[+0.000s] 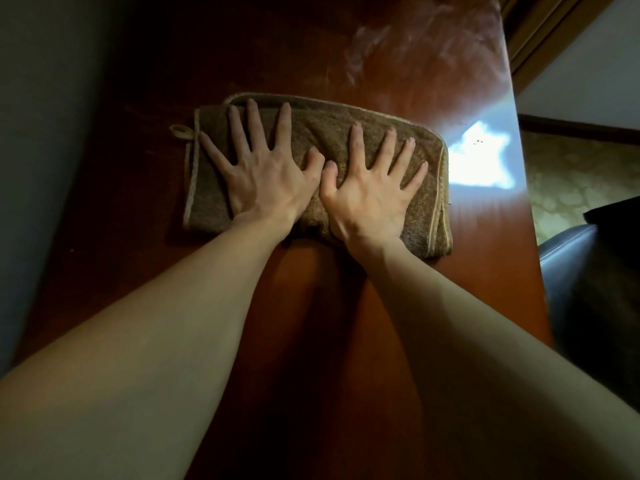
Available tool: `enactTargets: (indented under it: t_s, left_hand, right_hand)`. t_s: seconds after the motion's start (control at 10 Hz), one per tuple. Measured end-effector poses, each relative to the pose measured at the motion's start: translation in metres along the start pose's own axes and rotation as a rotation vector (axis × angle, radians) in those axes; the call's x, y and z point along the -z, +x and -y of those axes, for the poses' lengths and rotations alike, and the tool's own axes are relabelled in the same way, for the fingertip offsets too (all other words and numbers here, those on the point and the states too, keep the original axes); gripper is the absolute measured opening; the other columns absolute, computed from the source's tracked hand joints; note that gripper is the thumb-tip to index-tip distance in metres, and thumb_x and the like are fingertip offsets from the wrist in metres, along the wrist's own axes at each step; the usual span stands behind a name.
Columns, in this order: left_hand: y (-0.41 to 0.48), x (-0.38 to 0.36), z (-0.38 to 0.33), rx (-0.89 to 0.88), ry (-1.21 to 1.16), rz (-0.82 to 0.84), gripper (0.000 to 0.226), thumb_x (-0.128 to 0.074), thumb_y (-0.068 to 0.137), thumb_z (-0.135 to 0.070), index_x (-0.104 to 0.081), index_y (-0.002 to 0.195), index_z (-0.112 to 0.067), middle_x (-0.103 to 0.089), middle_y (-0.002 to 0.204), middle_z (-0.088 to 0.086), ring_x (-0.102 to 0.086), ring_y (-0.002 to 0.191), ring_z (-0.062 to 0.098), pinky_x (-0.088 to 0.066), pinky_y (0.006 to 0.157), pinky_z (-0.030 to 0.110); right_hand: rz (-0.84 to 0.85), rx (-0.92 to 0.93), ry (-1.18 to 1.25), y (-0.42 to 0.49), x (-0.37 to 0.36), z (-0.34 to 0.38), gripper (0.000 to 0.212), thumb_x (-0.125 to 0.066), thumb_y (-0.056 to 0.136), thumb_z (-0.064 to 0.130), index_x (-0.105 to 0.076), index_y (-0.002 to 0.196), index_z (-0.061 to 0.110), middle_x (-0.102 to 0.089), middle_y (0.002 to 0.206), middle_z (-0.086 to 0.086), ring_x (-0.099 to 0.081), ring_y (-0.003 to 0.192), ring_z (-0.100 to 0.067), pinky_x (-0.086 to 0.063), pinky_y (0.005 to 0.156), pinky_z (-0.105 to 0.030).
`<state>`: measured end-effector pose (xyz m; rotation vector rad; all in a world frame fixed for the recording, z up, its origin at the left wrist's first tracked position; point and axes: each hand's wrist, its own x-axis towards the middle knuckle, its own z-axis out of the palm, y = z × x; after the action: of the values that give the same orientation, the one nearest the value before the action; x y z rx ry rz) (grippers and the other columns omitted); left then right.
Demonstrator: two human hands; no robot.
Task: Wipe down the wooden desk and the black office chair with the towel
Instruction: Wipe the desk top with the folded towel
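I have both palms flat on the towel (313,174), which lies folded on the desk (346,323) about midway along it. My left hand (268,176) and right hand (369,197) sit side by side, thumbs almost touching, fingers spread wide and straight, pressing down rather than gripping. Beyond the towel, pale streaks (398,46) show on the wood toward the far end; I take them for damp marks or smears, though I cannot tell which. A bright patch of light (479,161) glares on the surface just right of the towel. The chair (595,278) stands at the desk's right edge, only partly in view, and nothing shows it wiped yet. So I judge I am in the middle of the desk work, with the near stretch and the chair left.
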<state>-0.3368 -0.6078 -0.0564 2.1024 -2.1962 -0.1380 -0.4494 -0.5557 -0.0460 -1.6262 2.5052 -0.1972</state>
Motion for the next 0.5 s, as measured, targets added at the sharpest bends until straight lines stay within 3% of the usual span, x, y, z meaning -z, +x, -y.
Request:
enactTargets:
  t_s: [0.5]
  left_hand:
    - [0.060, -0.001, -0.015, 0.015, 0.001, -0.008, 0.078, -0.020, 0.094, -0.069, -0.008, 0.163, -0.037, -0.002, 0.172, 0.011, 0.007, 0.158, 0.032, 0.007, 0.119, 0.070]
  right_hand:
    - [-0.002, 0.023, 0.035, 0.064, 0.001, 0.007, 0.072, -0.024, 0.098, 0.060, -0.009, 0.163, 0.033, 0.002, 0.170, -0.016, 0.013, 0.155, -0.039, 0.009, 0.120, -0.065]
